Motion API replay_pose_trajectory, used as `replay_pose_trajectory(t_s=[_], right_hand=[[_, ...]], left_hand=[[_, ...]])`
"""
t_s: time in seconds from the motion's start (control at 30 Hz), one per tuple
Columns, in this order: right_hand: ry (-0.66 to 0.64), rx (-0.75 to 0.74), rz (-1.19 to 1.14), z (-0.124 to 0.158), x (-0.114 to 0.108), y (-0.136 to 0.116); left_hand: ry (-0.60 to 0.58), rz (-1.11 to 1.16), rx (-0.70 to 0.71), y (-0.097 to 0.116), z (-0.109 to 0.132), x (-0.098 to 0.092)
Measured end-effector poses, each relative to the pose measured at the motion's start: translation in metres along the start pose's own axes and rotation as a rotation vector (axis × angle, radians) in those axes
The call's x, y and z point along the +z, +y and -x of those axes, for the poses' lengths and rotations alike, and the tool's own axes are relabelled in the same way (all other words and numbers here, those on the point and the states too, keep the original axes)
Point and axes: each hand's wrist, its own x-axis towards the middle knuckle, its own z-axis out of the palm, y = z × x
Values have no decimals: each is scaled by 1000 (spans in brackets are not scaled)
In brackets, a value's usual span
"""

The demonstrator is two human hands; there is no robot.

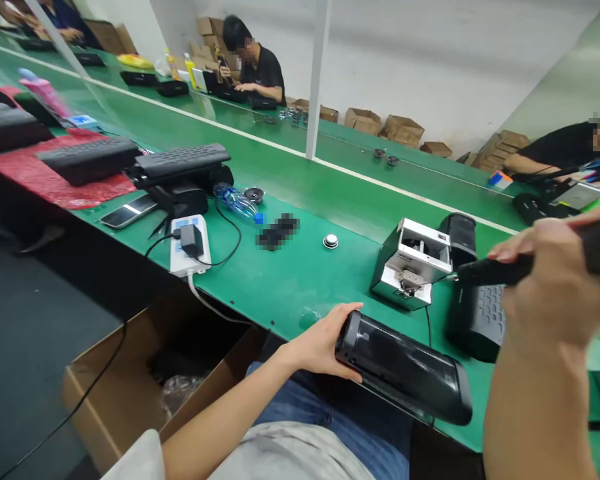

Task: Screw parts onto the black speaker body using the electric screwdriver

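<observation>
My left hand (325, 343) grips one end of a black speaker (405, 367), which lies tilted at the front edge of the green bench. In my raised right hand (555, 267) is a black electric screwdriver (500, 268), its fingers wrapped around the body. The screwdriver's tip points left and sits at the right side of a white and black screw feeder (413, 263); whether it touches is hard to tell. Behind my right wrist stands another black speaker (480, 320) with a textured face, partly hidden. One more dark speaker (460, 233) is behind the feeder.
To the left are a power strip (189, 247) with an adapter, a phone (130, 211), a plastic bottle (237, 202), a small round silver part (331, 241) and several speakers on red wrap (80, 177). An open carton (105, 380) sits below. People work across the bench.
</observation>
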Motion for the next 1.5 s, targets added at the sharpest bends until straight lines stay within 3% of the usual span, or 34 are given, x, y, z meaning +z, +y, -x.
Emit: replay_pose_trajectory(t_s=[0.07, 0.23, 0.9, 1.1, 1.33, 1.5], right_hand=[[-82, -86, 8, 3, 15, 14], [-99, 4, 81, 2, 18, 31], [-88, 60, 32, -1, 16, 27], [-370, 165, -99, -14, 24, 32], [-131, 100, -19, -8, 24, 33], [-141, 135, 14, -2, 19, 31]], left_hand=[[-1, 6, 1, 1, 0, 0], [-1, 3, -7, 0, -1, -1], [-9, -5, -15, 3, -1, -3], [-4, -2, -19, 2, 0, -2], [8, 2, -13, 2, 0, -1], [9, 1, -24, 4, 0, -2]])
